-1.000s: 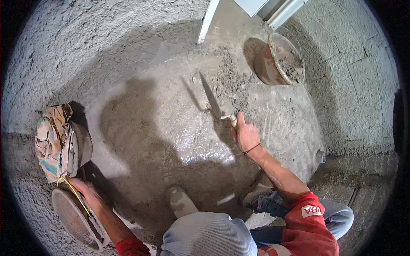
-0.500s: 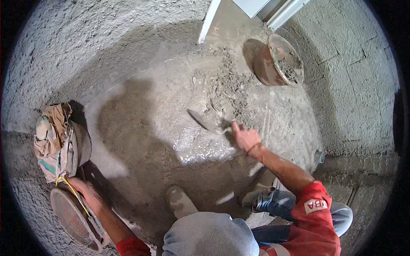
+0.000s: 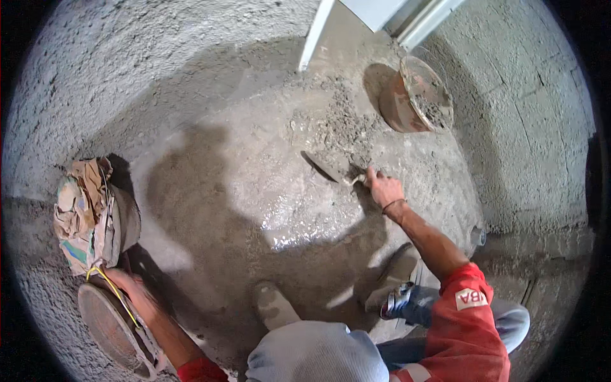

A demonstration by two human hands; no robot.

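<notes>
My right hand is closed round the handle of a trowel, its blade tilted on edge over the wet floor, pointing left. Just beyond the blade lies a patch of loose grey mortar. Shiny wet cement covers the floor on the near side of the trowel. At the lower left, my left hand is beside a bucket lying tilted with a yellow cord across it. Blur and the cord obscure its fingers, so its grip does not show.
A crumpled paper sack rests on a grey bucket by the left wall. A reddish bucket holding mortar leans at the far right. A white door stands at the back. A short pipe end sticks up at the right.
My right hand and the trowel have moved a little away and to the right, toward the loose mortar. My left hand stays beside the tilted bucket.
</notes>
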